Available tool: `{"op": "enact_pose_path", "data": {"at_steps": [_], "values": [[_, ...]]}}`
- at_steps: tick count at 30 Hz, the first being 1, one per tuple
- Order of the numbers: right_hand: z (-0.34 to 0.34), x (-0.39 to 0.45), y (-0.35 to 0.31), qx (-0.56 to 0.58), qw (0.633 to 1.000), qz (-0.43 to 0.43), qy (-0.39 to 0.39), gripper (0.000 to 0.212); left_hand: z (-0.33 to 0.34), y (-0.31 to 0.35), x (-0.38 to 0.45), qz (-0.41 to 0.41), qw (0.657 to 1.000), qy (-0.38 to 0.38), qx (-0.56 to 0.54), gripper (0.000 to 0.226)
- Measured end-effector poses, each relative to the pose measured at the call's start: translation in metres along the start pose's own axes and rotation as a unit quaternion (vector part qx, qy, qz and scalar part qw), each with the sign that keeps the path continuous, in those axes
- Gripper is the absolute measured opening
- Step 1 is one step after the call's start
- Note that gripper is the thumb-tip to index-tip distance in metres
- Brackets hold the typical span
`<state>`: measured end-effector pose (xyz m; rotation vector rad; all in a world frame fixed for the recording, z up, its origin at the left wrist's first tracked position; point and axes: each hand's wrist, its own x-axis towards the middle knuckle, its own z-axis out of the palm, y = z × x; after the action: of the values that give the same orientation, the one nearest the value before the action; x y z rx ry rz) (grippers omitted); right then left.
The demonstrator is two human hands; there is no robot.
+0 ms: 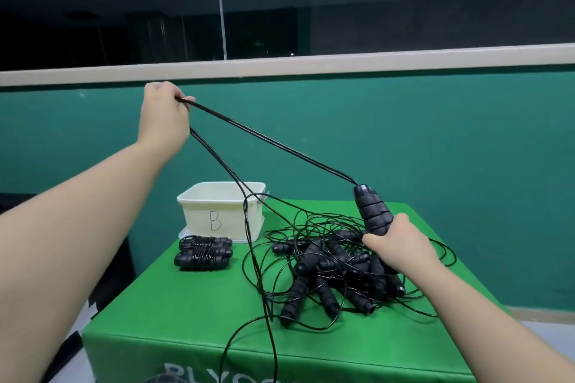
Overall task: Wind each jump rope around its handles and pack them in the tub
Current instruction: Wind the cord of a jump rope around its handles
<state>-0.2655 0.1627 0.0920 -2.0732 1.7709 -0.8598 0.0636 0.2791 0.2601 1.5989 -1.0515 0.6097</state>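
— 2 wound jump ropes (203, 252) already lie side by side on the green table cover (186, 305), just near of the tub. What is in the hands?

— Right hand (396, 247) grips a pair of black foam handles (371, 211) by their lower end, tilted up above the tangle. Left hand (163, 115) is raised far and left, fingers curled round that rope's black cord (267, 140), which runs taut in 2 strands down to the handles.

— And the tub?

— White tub (221, 211) stands at the far left of the table, a handwritten "B" on its near wall. I cannot see anything inside it.

— The rest?

— Loose pile of ropes (336, 270) sits right of centre, handles and cords tangled. White letters run along the cover's near edge, cut off; "BLYO" is all I can read.
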Motion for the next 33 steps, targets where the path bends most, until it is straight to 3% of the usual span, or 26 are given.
{"op": "enact_pose_path", "data": {"at_steps": [6,11,14,17,21,24,27,30,33], "values": [[-0.009,-0.003,0.014,-0.037,0.999,0.014,0.022,0.044,-0.013,-0.001,0.014,-0.034,0.999,0.012,0.039,0.02],[-0.011,0.001,0.029,-0.012,0.999,0.045,0.015,0.046,-0.005,-0.004,0.016,-0.047,0.994,-0.082,0.058,0.031],[-0.013,0.003,0.041,-0.018,0.998,0.065,0.013,0.047,-0.009,-0.006,0.015,-0.023,0.989,-0.127,0.069,0.059],[-0.011,0.003,0.047,-0.029,0.997,0.064,0.017,0.045,-0.02,-0.01,0.016,0.035,0.989,-0.096,0.109,0.049],[-0.001,0.003,0.047,-0.013,0.998,0.067,0.011,0.045,-0.027,-0.013,0.017,0.063,0.996,-0.001,0.065,0.021],[0.007,0.004,0.048,-0.011,0.998,0.058,0.005,0.046,-0.031,-0.017,0.017,-0.022,0.998,0.065,0.009,0.019],[0.011,0.005,0.049,-0.011,0.998,0.059,0.004,0.048,-0.031,-0.024,0.019,-0.089,0.993,0.051,-0.052,0.033],[0.012,0.005,0.05,-0.003,0.998,0.066,-0.001,0.047,-0.03,-0.03,0.023,-0.045,0.998,-0.037,-0.023,0.049],[0.013,0.006,0.053,-0.004,0.998,0.07,-0.004,0.05,-0.035,-0.029,0.022,0.051,0.997,-0.051,0.024,0.045]]}}
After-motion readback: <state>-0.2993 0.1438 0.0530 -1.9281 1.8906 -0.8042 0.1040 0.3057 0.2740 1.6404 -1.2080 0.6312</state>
